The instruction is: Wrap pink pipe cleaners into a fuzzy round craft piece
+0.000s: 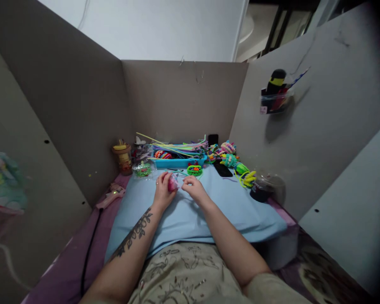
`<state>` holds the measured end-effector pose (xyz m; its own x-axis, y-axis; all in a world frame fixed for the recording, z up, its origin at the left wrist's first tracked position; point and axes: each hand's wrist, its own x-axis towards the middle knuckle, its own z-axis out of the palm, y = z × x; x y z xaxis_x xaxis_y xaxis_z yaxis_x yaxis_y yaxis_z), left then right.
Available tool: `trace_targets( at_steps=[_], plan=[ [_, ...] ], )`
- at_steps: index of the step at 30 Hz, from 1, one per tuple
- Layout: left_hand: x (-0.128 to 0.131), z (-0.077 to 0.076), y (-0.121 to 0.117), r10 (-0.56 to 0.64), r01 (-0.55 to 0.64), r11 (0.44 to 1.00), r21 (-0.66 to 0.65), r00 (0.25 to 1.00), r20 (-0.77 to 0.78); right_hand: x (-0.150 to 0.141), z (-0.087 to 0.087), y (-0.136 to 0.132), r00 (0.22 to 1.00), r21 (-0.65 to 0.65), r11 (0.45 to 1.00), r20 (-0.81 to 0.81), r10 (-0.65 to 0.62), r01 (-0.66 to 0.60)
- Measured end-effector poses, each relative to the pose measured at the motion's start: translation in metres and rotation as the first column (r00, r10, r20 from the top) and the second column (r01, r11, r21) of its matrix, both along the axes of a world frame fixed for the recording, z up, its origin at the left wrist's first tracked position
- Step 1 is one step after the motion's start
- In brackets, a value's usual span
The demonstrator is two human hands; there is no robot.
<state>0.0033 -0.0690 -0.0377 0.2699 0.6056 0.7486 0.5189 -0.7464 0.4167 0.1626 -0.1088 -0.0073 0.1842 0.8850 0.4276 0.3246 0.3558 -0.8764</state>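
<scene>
My left hand (164, 189) is closed around a small pink and lilac fuzzy bundle (173, 182), which looks like pipe-cleaner work. A ring shows on one of its fingers. Just to the right, my right hand (193, 187) has its fingers pinched together at the bundle's side. What lies between those fingertips is too small to make out. Beyond both hands sits a green pipe-cleaner piece (194, 170) with orange and red parts. A blue tray (180, 163) behind it holds many coloured pipe cleaners (180, 147).
Light blue cloth (234, 211) covers the work surface. At left stand a drink cup (124, 158) and a pink power strip (112, 195). On the right are a dark phone (223, 169), colourful fuzzy pieces (229, 159) and a dark round container (261, 190). Grey panels (183, 101) enclose three sides.
</scene>
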Motion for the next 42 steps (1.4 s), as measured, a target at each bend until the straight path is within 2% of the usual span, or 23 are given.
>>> trace_targets(
  at_steps=[6, 11, 14, 18, 21, 23, 25, 27, 29, 30, 32, 35, 38, 42],
  plan=[
    [0.0, -0.001, -0.001, -0.014, 0.013, 1.0, 0.017, 1.0, 0.028, 0.004, -0.001, 0.004, 0.998, -0.014, 1.0, -0.063, -0.006, 0.005],
    [0.001, -0.001, 0.0, -0.035, 0.035, 0.999, 0.024, 0.999, 0.018, 0.004, 0.001, 0.004, 0.999, -0.021, 1.0, -0.04, 0.013, -0.014],
    [0.001, -0.002, -0.001, -0.055, 0.056, 0.998, 0.032, 0.998, -0.012, -0.001, 0.001, 0.004, 0.999, -0.019, 1.0, -0.027, -0.018, 0.017],
    [0.003, -0.002, -0.002, -0.119, 0.119, 0.993, 0.008, 0.993, -0.017, -0.007, 0.003, 0.006, 1.0, -0.014, 1.0, 0.002, -0.021, 0.021],
    [0.003, -0.001, -0.001, -0.156, 0.161, 0.985, -0.06, 0.984, 0.08, -0.006, 0.003, 0.009, 0.99, -0.042, 0.998, -0.134, 0.041, -0.047],
    [0.002, 0.001, 0.0, -0.162, 0.197, 0.965, -0.173, 0.967, 0.198, -0.002, 0.002, 0.01, 0.968, -0.062, 0.998, -0.252, 0.011, -0.028],
    [0.0, 0.002, 0.001, -0.182, 0.302, 0.888, -0.347, 0.923, 0.338, 0.002, 0.0, 0.01, 0.966, -0.035, 0.999, -0.258, -0.012, 0.003],
    [-0.001, 0.003, 0.002, -0.222, 0.478, 0.738, -0.477, 0.839, 0.497, 0.004, -0.002, 0.01, 0.985, 0.034, 0.999, -0.171, -0.006, 0.012],
    [-0.002, 0.003, 0.003, -0.241, 0.637, 0.58, -0.508, 0.73, 0.64, 0.001, -0.005, 0.01, 0.996, 0.083, 0.996, -0.082, -0.025, 0.032],
    [-0.002, 0.003, 0.003, -0.239, 0.69, 0.519, -0.504, 0.683, 0.69, -0.001, -0.006, 0.009, 0.998, 0.096, 0.994, -0.048, -0.048, 0.053],
    [-0.003, 0.002, 0.002, -0.235, 0.747, 0.434, -0.505, 0.634, 0.737, -0.006, -0.008, 0.01, 0.995, 0.117, 0.989, 0.01, -0.097, 0.095],
    [-0.003, 0.001, 0.001, -0.28, 0.766, 0.383, -0.517, 0.629, 0.725, -0.012, -0.011, 0.01, 0.981, 0.163, 0.974, 0.091, -0.171, 0.155],
    [-0.003, 0.001, 0.001, -0.323, 0.772, 0.379, -0.511, 0.628, 0.708, -0.015, -0.012, 0.01, 0.968, 0.191, 0.966, 0.149, -0.203, 0.174],
    [-0.002, 0.004, 0.0, -0.293, 0.776, 0.387, -0.498, 0.616, 0.731, -0.014, -0.013, 0.007, 0.959, 0.19, 0.966, 0.187, -0.212, 0.176]
  ],
)
